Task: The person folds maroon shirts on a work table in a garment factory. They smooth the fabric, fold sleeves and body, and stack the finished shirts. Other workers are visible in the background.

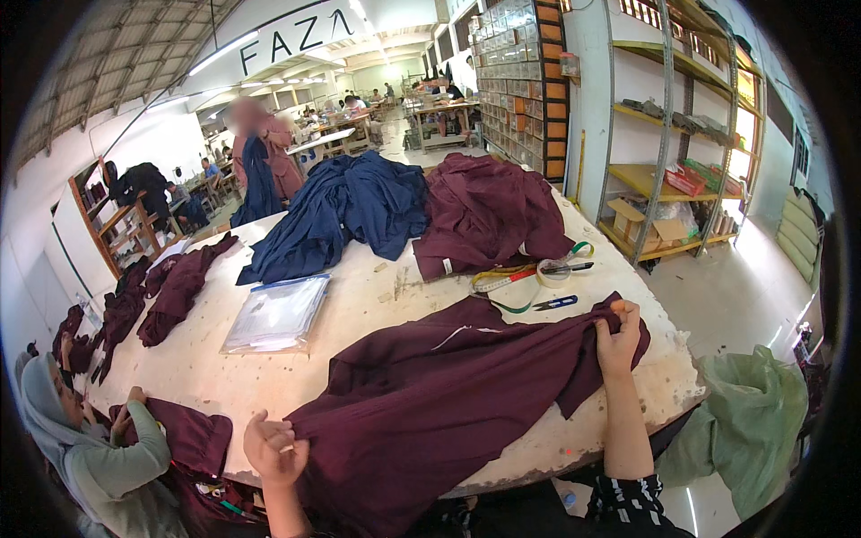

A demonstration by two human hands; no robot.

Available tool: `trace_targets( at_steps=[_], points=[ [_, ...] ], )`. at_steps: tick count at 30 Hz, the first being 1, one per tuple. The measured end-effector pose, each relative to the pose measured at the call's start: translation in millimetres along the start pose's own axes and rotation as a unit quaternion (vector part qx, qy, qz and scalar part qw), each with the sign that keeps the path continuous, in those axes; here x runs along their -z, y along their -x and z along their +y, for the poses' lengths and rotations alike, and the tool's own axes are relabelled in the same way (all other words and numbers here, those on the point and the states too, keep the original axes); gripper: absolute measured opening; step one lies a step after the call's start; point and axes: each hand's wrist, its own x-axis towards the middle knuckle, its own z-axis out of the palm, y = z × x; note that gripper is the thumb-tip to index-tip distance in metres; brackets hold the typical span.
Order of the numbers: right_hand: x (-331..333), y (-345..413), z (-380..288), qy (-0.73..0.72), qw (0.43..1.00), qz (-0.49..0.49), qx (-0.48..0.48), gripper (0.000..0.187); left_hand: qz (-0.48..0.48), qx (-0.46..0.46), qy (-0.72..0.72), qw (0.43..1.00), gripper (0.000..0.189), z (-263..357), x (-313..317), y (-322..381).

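Observation:
A maroon garment (pixel 437 397) is stretched sideways between my hands over the near side of the table, its lower part hanging past the edge. My left hand (pixel 274 447) has the garment's left edge at its fingertips, the fingers loosely curled. At the other end, my right hand (pixel 619 339) pinches a gathered bit of the cloth. A white strip (pixel 452 336) shows at an opening in the fabric. Just beyond the garment lie blue thread snips (pixel 555 302), a roll of tape (pixel 553 274), a black pen (pixel 577 266) and a tape measure (pixel 501 278).
Piles of navy garments (pixel 356 202) and maroon garments (pixel 491 208) cover the table's far side. A plastic folder of papers (pixel 276 316) lies left of centre. A co-worker (pixel 101 450) handles maroon cloth at the left. Beside the right corner stands a green sack (pixel 740 424); metal shelves (pixel 662 181) are behind.

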Motion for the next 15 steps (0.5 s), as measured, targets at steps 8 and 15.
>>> trace_targets(
  at_steps=[8,15],
  points=[
    [9,-4,5,0.166,0.971,-0.158,0.073,0.021,-0.153,0.071,0.120,0.978,0.027,14,0,4],
    [8,5,21,0.311,0.909,-0.275,0.042,0.033,-0.635,0.294,0.360,0.617,0.040,69,-10,-11]
  ],
)
